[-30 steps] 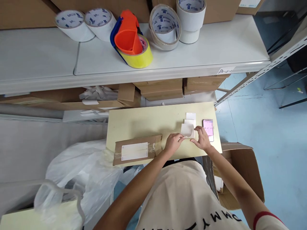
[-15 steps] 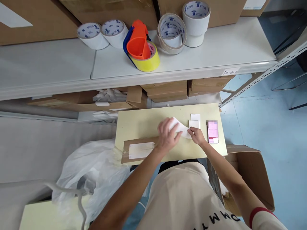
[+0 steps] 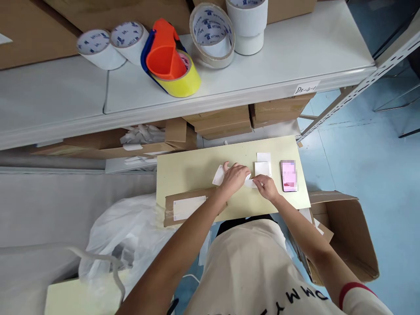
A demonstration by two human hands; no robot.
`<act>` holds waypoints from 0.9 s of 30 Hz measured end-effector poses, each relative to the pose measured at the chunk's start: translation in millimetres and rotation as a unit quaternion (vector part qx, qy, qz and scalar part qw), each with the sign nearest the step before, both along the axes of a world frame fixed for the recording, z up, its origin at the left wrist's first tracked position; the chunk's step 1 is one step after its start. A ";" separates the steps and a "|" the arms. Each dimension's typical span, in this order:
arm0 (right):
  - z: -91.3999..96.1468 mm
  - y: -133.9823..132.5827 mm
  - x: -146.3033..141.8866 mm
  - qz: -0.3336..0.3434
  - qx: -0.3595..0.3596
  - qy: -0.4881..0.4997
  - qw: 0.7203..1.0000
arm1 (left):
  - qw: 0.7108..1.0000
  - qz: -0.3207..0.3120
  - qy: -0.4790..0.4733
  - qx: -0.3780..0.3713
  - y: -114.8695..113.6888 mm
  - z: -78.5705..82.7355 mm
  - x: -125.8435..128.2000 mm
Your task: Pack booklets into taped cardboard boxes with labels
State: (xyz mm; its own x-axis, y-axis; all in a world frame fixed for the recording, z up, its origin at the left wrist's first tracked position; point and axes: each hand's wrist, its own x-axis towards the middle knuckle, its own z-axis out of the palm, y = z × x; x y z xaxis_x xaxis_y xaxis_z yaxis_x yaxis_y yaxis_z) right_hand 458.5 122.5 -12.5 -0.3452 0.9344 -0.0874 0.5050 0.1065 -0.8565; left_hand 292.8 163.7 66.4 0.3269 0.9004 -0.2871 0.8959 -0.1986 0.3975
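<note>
Over the middle of the pale yellow table [image 3: 197,166], my left hand [image 3: 235,178] is closed palm down, its fingertips pinching a white paper slip [image 3: 250,183]. A white paper end [image 3: 218,176] sticks out on the other side of this hand; whether it is the same piece is hidden. With thumb and fingers together, my right hand [image 3: 266,188] grips the slip's right end. Just beyond the right hand lie white square cards [image 3: 261,168], overlapping. A flat brown cardboard package [image 3: 169,212] with a white label [image 3: 188,208] rests left of my left forearm.
A phone [image 3: 288,176] lies at the table's right. Behind stands a shelf [image 3: 262,78] with tape rolls [image 3: 100,50] and an orange tape dispenser [image 3: 166,52]. An open carton [image 3: 356,236] is on the right, a translucent plastic bag [image 3: 124,232] on the left.
My left hand's fingers were spread over the paper and have now closed on it, a little further right. The right hand keeps its pinch. The view has shifted slightly.
</note>
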 end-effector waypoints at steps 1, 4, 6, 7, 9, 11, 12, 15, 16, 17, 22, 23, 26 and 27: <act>-1.7 -1.6 0.5 -0.004 -0.004 0.003 1.000 | 1.000 0.015 -0.001 -0.006 1.7 -1.1 -0.8; -7.7 -3.9 1.6 -0.015 -0.027 -0.017 0.999 | 0.999 0.051 -0.006 -0.007 5.9 -4.9 -4.2; -12.7 -3.5 3.0 -0.022 -0.040 -0.055 0.997 | 0.997 0.078 -0.004 0.008 8.8 -7.4 -8.4; -15.5 -3.1 4.0 -0.028 -0.046 -0.074 0.996 | 0.995 0.097 -0.003 0.021 10.5 -8.4 -11.3; -21.0 -2.7 7.0 -0.043 -0.055 -0.094 0.993 | 0.987 0.150 -0.008 0.052 14.9 -9.6 -19.3; -25.5 -3.2 10.4 -0.062 -0.068 -0.087 0.992 | 0.973 0.216 -0.028 0.080 19.7 -9.2 -29.9; -26.7 -3.7 11.9 -0.076 -0.075 -0.078 0.991 | 0.963 0.250 -0.048 0.090 21.9 -8.4 -35.6; -23.0 -5.1 12.0 -0.144 -0.054 -0.059 0.986 | 0.924 0.338 -0.151 0.098 24.2 -3.7 -49.9; -18.5 -5.6 9.8 -0.168 -0.028 -0.052 0.984 | 0.907 0.361 -0.195 0.092 22.9 -1.5 -52.5; -12.2 -6.2 6.1 -0.185 0.001 -0.040 0.982 | 0.889 0.381 -0.238 0.084 20.4 0.9 -53.6; 36.1 -17.1 -35.7 -0.173 0.053 0.130 0.975 | 0.815 0.427 -0.389 0.035 -7.6 19.2 -45.4; 45.7 -21.3 -47.4 -0.163 0.042 0.175 0.970 | 0.805 0.428 -0.411 0.026 -15.4 24.4 -44.6; 67.6 -36.0 -81.7 -0.158 -0.020 0.275 0.948 | 0.788 0.403 -0.464 -0.001 -41.7 41.3 -53.7; 72.6 -41.1 -91.3 -0.170 -0.039 0.294 0.940 | 0.787 0.389 -0.478 -0.010 -51.8 46.5 -61.5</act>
State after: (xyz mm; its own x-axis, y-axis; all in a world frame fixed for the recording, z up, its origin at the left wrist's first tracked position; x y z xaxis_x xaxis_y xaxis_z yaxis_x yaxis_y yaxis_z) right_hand 367.2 81.4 60.1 -0.0378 0.9981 -0.0485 -0.0654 -0.0509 -0.9966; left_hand 231.4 112.0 112.9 -0.2459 0.9332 -0.2620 0.0324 0.2780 0.9600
